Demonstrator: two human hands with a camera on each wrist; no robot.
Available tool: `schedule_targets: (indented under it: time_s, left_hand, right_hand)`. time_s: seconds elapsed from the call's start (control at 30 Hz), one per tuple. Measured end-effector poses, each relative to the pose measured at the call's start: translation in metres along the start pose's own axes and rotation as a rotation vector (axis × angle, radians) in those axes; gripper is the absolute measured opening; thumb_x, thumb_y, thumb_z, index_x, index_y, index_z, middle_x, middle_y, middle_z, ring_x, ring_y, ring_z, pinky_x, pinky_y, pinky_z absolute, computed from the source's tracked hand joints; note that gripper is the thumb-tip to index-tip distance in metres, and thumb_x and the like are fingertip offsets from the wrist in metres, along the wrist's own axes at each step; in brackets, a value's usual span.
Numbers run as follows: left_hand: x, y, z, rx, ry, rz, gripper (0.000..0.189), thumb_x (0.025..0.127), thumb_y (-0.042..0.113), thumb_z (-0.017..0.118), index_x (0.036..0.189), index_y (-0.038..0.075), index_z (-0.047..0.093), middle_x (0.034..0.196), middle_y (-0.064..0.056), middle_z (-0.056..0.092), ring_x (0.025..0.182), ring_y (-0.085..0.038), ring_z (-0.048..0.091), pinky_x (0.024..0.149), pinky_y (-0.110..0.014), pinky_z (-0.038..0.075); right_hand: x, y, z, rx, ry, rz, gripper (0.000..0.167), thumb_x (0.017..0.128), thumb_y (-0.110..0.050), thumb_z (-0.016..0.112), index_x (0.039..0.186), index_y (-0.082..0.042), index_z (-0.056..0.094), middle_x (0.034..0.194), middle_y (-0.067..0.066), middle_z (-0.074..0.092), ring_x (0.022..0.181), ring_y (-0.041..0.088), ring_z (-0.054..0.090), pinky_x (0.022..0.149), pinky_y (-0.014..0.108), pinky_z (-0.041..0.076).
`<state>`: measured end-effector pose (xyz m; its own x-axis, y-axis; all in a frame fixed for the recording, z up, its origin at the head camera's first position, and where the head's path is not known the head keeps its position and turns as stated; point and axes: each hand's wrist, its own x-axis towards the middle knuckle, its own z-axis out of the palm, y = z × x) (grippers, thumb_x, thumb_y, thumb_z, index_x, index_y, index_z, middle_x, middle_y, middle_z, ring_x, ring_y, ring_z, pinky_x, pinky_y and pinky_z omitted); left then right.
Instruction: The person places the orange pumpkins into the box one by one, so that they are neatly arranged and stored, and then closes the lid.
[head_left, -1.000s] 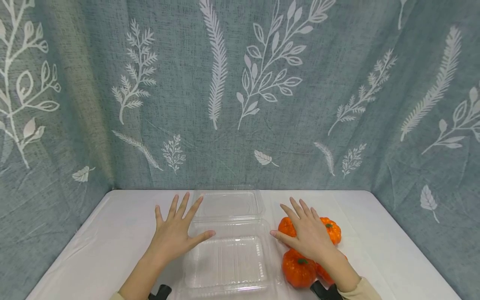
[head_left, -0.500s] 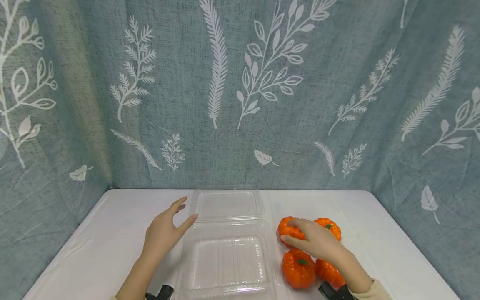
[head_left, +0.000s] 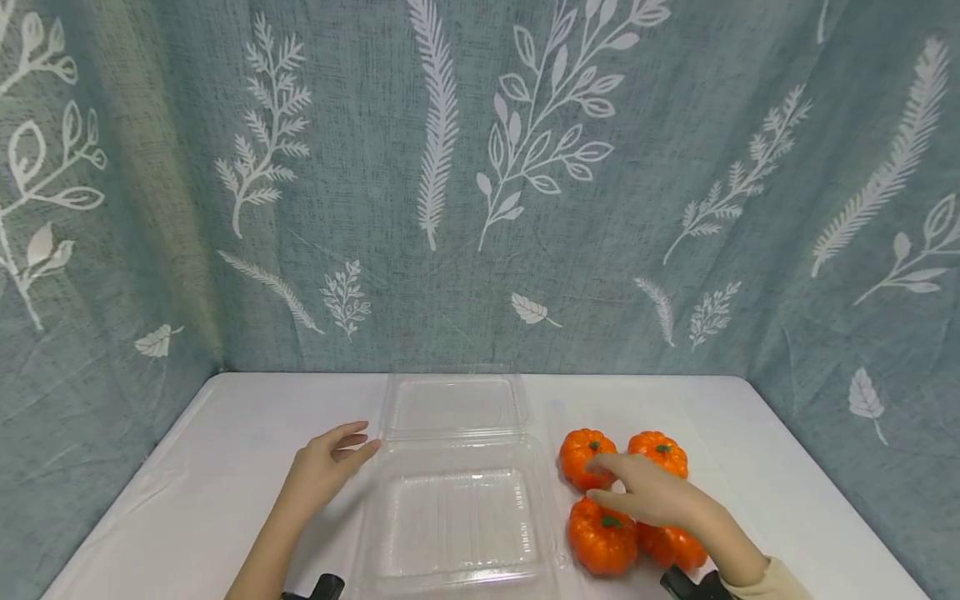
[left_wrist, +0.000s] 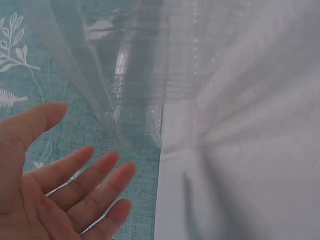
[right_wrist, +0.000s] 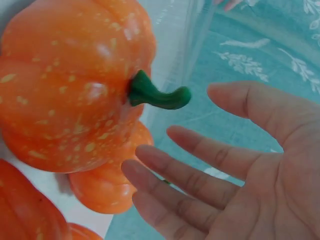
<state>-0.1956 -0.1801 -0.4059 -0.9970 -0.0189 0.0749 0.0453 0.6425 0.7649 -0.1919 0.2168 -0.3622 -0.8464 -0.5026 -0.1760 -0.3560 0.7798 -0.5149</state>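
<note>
Right hand (head_left: pixel 654 492), relaxed and unclenched, over four orange pumpkins (head_left: pixel 602 546)
Left hand (head_left: pixel 324 468) likewise loose, fingers slightly bent, beside an open clear plastic clamshell container (head_left: pixel 457 521)

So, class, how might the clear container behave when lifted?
The clear container likely flexes, looking thin and see-through. It may feel slippery, given its glossy shine. Its lid could flop, lying open at the far side.

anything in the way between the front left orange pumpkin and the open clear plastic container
Nothing visible: only a strip of white tabletop shows between the front-left orange pumpkin and the open clear plastic container.
</note>
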Motion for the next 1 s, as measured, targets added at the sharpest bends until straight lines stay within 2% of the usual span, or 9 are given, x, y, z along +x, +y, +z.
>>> schedule_targets:
  time_s: [0.17,0.33,0.47,0.63,0.8,1.0]
  left_hand:
    - [-0.0031,0.0009,-0.0002,0.005,-0.065,-0.011,0.053,0.088,0.039,0.06,0.123,0.0,0.056,0.111,-0.019,0.064,0.099,-0.033,0.062,0.078,-0.047,0.049]
    - [-0.0047,0.0021,0.0009,0.03,-0.098,-0.012,0.048,0.088,0.038,0.06,0.116,-0.001,0.06,0.102,-0.018,0.067,0.087,-0.028,0.066,0.077,-0.048,0.049]
    - [-0.0044,0.0012,0.0013,0.023,-0.138,-0.033,0.046,0.088,0.037,0.059,0.112,-0.002,0.062,0.091,-0.013,0.07,0.074,-0.021,0.067,0.074,-0.048,0.049]
    - [-0.0026,-0.0016,0.0019,0.023,-0.185,-0.041,0.043,0.089,0.037,0.057,0.107,-0.002,0.064,0.083,-0.006,0.07,0.068,-0.017,0.066,0.072,-0.046,0.049]
    - [-0.0007,-0.0018,0.0018,0.037,-0.199,-0.036,0.044,0.09,0.038,0.056,0.106,-0.002,0.064,0.082,-0.005,0.07,0.067,-0.016,0.066,0.071,-0.044,0.049]
    - [0.0005,-0.0016,0.0024,0.052,-0.216,-0.021,0.044,0.09,0.038,0.055,0.104,-0.003,0.064,0.081,-0.004,0.07,0.067,-0.016,0.065,0.068,-0.043,0.049]
  right_hand:
    - [-0.0061,0.0025,0.0013,-0.012,-0.065,0.008,0.044,0.087,-0.033,0.062,0.12,-0.004,0.056,0.115,0.009,0.06,0.102,0.028,0.057,0.085,0.048,0.046]
    - [-0.0065,0.0042,0.0011,-0.057,-0.147,-0.014,0.042,0.087,-0.03,0.063,0.119,-0.004,0.057,0.113,0.004,0.061,0.099,0.021,0.058,0.084,0.042,0.047]
    - [-0.0053,0.0051,0.0016,-0.075,-0.191,-0.004,0.042,0.086,-0.029,0.064,0.12,-0.005,0.057,0.114,0.003,0.061,0.099,0.018,0.056,0.09,0.044,0.044]
    - [-0.0027,0.0044,0.0032,-0.05,-0.198,0.041,0.045,0.086,-0.031,0.064,0.122,-0.006,0.056,0.116,0.003,0.06,0.1,0.019,0.056,0.092,0.047,0.042]
    - [0.0007,0.0029,0.005,-0.018,-0.178,0.07,0.043,0.09,-0.035,0.056,0.122,-0.006,0.056,0.116,0.003,0.06,0.103,0.022,0.056,0.094,0.048,0.041]
    - [0.0024,0.0039,0.0021,-0.02,-0.189,0.041,0.03,0.094,-0.022,0.05,0.119,-0.006,0.057,0.112,0.006,0.061,0.098,0.023,0.057,0.091,0.048,0.043]
